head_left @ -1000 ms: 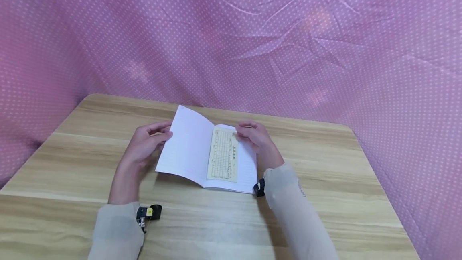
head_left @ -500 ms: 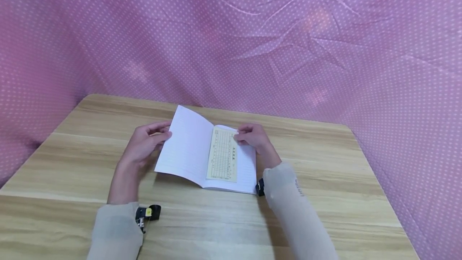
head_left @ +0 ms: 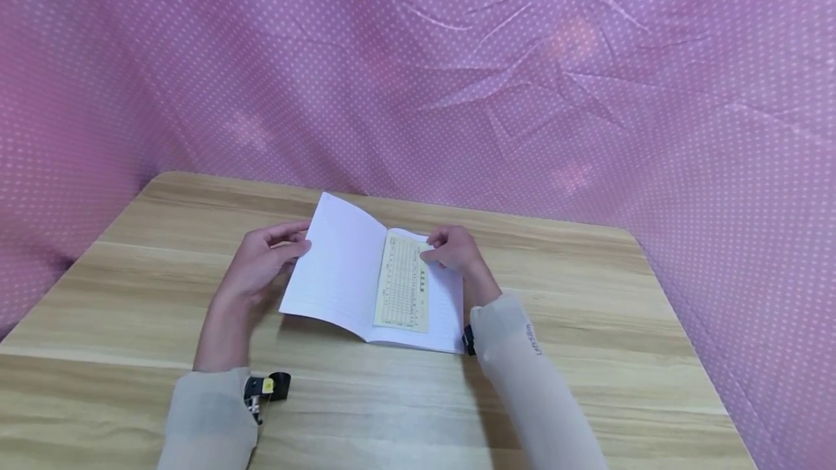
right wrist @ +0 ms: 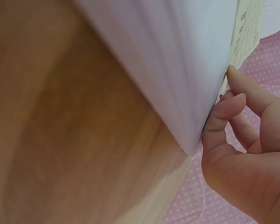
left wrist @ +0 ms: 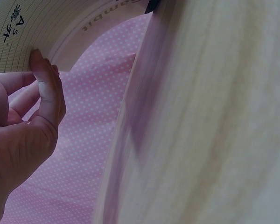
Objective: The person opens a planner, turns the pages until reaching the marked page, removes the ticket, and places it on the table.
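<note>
An open notebook [head_left: 336, 267] with lined white pages lies on the table, its left side raised and bowed. My left hand [head_left: 257, 261] pinches that raised side by its outer edge. The tan cover [left wrist: 60, 28], printed "A5", shows from behind in the left wrist view. A pale yellow slip [head_left: 400, 289] with a printed grid rests on the right page beside the fold. My right hand [head_left: 459, 249] pinches the slip's right edge near the top, the thumb on its face. In the right wrist view, the slip [right wrist: 246, 28] partly hides behind the notebook page [right wrist: 177, 56].
The wood-grain table [head_left: 366, 405] has rounded back corners. A pink dotted cloth [head_left: 418, 93] hangs behind it and along both sides. A small black device [head_left: 269, 385] is strapped to the left wrist, and another [head_left: 469, 340] to the right wrist.
My right hand has moved slightly down and left, its thumb coming onto the slip's right edge. The left hand keeps the notebook's left side raised, almost unmoved.
</note>
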`<state>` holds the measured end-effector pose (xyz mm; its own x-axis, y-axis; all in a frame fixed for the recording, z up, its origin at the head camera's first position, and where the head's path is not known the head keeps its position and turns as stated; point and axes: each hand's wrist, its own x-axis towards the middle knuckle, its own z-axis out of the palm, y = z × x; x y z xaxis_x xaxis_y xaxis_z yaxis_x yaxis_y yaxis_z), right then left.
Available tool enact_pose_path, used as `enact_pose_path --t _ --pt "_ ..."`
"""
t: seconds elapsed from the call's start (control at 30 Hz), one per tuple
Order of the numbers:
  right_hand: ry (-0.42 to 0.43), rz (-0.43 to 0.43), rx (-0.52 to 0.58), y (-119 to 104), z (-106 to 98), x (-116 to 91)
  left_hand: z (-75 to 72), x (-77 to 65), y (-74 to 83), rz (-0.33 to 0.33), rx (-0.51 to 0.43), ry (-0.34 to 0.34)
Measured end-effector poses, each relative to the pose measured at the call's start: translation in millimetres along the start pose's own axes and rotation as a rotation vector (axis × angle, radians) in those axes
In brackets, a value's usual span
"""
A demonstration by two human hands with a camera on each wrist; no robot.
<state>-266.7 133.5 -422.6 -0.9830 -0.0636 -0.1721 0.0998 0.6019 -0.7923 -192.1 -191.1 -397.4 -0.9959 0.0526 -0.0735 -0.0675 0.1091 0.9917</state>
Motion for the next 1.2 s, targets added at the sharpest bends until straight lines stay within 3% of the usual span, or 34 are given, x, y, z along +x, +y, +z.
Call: enact_pose_path --t 0.53,0.83,1.2 --pt "-0.035 -0.01 -0.062 -5 -3 -2 -0.3 0.0 0.2 0.004 0.018 -0.002" --pt "-0.037 0.033 0.179 -1 -5 3 -3.3 3.3 0.3 0.007 0.02 -0.012" --pt "-0.086 0.067 0.304 -2 -12 5 -3.8 2.7 0.1 0.004 0.013 -0.016"
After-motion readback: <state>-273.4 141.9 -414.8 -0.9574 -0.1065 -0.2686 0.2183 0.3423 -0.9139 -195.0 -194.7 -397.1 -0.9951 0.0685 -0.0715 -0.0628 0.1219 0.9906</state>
